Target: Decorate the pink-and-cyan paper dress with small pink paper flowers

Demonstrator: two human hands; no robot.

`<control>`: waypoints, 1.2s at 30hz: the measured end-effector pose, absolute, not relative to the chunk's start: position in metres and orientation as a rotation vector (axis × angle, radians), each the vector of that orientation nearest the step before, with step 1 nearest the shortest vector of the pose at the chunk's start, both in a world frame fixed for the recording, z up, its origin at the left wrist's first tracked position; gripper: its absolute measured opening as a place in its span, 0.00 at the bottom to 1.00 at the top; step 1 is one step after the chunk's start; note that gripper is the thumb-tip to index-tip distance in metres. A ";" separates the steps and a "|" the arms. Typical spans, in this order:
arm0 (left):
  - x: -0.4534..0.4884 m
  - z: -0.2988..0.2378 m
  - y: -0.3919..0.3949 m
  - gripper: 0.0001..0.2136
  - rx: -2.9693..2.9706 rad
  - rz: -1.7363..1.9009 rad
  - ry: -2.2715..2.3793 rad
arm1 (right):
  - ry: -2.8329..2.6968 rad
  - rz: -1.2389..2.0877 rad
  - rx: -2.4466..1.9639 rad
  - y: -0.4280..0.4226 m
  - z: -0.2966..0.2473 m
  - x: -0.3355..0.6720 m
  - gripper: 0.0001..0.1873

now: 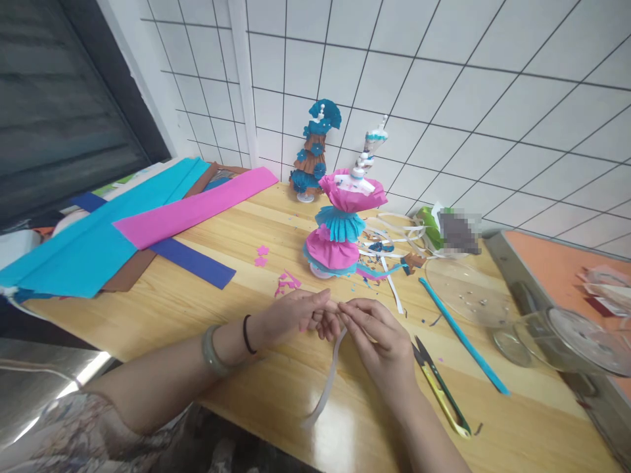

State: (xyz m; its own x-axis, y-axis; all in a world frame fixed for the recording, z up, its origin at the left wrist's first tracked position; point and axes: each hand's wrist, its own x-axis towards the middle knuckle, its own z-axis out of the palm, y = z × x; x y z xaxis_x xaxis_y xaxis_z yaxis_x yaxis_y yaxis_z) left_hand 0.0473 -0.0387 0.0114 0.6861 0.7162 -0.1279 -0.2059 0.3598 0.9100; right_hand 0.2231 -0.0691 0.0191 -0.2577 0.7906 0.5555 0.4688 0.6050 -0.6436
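Low over the wooden table, my two hands meet at the fingertips. My right hand (pixel 382 338) is closed in a pinch, and a narrow white strip (pixel 329 384) hangs down from between the hands. My left hand (pixel 303 312) is turned partly palm up with its fingers curled. A bit of pink shows at those fingers, but what they hold is hidden. Just behind the hands stands a tiered pink and turquoise paper dress (pixel 332 249) on a white figure. Pink paper scraps (pixel 286 282) and small pink flower cutouts (pixel 262 255) lie near my left hand.
Yellow and green scissors (pixel 441 387) lie right of my right hand, beside a rolled turquoise paper strip (pixel 466 338). Clear plastic containers (pixel 537 341) stand at the right. Folded crepe paper (pixel 197 207) covers the left side. A blue and brown paper figure (pixel 313 154) stands near the tiled wall.
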 end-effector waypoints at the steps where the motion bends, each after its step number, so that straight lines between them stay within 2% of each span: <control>1: 0.048 0.011 -0.039 0.25 1.028 0.631 0.564 | -1.921 0.434 -0.990 -0.069 0.019 0.223 0.14; 4: 0.048 0.012 -0.040 0.25 1.001 0.596 0.539 | -1.910 0.472 -0.981 -0.069 0.018 0.221 0.14; 9: 0.047 0.016 -0.041 0.27 1.229 0.553 0.551 | -1.785 0.620 -1.114 -0.068 0.022 0.220 0.08; 12: 0.045 0.018 -0.043 0.27 1.409 0.588 0.625 | -1.698 0.746 -1.230 -0.067 0.023 0.222 0.11; 17: 0.044 0.015 -0.042 0.21 1.483 0.771 0.778 | -1.510 0.908 -1.318 -0.064 0.017 0.225 0.12; 22: 0.044 0.014 -0.033 0.14 1.257 0.913 0.783 | -1.352 1.058 -1.224 -0.061 0.014 0.222 0.11; 27: 0.047 0.022 -0.028 0.17 0.869 1.014 0.680 | -1.277 1.119 -1.149 -0.058 0.029 0.226 0.11; 36: 0.060 0.041 -0.019 0.12 0.602 1.102 0.569 | -1.332 1.014 -1.126 -0.033 0.074 0.225 0.12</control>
